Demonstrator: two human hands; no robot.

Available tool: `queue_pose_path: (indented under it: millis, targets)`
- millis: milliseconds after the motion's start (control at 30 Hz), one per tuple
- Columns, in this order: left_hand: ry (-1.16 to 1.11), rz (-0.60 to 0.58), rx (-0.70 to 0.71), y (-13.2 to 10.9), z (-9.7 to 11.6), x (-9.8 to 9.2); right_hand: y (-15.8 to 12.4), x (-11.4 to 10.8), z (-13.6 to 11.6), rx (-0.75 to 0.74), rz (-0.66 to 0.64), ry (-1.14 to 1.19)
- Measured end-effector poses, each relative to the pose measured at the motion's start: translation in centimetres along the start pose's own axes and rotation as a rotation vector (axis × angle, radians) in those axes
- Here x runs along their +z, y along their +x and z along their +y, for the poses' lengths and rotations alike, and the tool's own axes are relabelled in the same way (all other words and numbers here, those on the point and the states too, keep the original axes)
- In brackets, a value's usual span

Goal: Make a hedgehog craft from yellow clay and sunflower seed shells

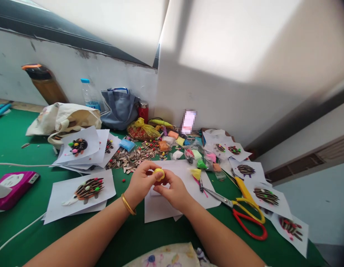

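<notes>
A small lump of yellow modelling clay (160, 174) is pinched between my two hands, above white paper (157, 213). My left hand (141, 184), with a gold bangle at its wrist, presses thumb and fingers onto the clay from the left. From the right, the curled fingers of my right hand (175, 190) close on its other side. Under the hands, a small white item on the paper is partly covered. To their right lie another yellow clay piece (196, 173), a dark pen (201, 185) and a thin pink tool (206, 192).
Scissors (245, 211) with red and yellow handles lie at right. Striped sunflower seeds (133, 157) and bagged coloured clay (200, 164) spread behind the hands. Seed-hedgehog pictures (88, 189) flank both sides. Bags (120, 109), bottles (89, 97) and a blurred phone (189, 121) stand by the wall.
</notes>
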State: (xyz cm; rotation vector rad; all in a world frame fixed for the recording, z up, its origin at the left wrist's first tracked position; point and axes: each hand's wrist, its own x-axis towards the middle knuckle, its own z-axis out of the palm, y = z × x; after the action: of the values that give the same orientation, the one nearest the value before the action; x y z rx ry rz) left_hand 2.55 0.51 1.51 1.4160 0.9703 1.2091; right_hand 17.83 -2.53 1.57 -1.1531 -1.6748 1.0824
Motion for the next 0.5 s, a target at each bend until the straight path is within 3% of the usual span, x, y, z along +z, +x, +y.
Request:
queue_pose_path:
  millis: [200,300,400,500]
  targets:
    - [-0.191,-0.159,-0.119,-0.5,0.4,0.5,-0.6,-1.1,0.9,-0.066,0.020,-0.131]
    - [-0.123,-0.267,-0.127,-0.6,0.7,0.8,-0.8,-1.7,1.2,-0.055,0.006,-0.122]
    - [0.034,-0.234,-0.095,-0.6,0.6,0.8,-1.0,-1.8,1.3,-0.053,-0.028,-0.105]
    - [0.023,-0.141,-0.056,-0.6,0.2,0.8,-1.0,-1.7,1.2,-0.091,-0.030,-0.102]
